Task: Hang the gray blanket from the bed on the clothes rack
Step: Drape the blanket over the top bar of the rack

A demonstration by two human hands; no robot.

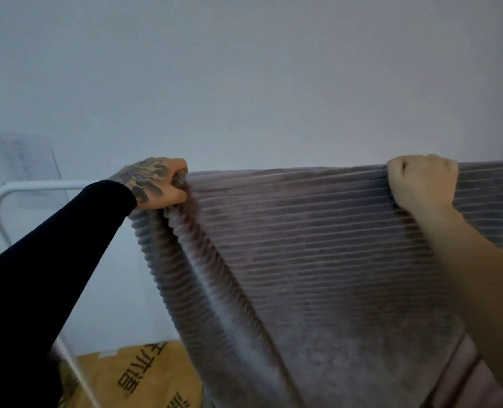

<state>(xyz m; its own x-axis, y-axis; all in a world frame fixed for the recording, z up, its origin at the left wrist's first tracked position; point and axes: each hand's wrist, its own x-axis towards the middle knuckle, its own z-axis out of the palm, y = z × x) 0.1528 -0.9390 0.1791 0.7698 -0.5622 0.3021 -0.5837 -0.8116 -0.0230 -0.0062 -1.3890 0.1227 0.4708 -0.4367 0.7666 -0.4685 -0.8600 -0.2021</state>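
The gray ribbed blanket (317, 260) hangs spread in front of me, its top edge level with my hands. My left hand (153, 184), tattooed and in a black sleeve, is clenched on the bunched left corner of the blanket. My right hand (422, 181) is fisted on the top edge further right. The white clothes rack (38, 187) shows as a curved bar to the left of my left hand; the blanket hides the rest of the bar, so I cannot tell whether the cloth rests on it.
A plain white wall (244, 83) stands close behind the rack, with a faint sheet of paper (26, 163) on it at left. A yellow cardboard box (144, 378) with printed characters sits low at the bottom, under the blanket's left fold.
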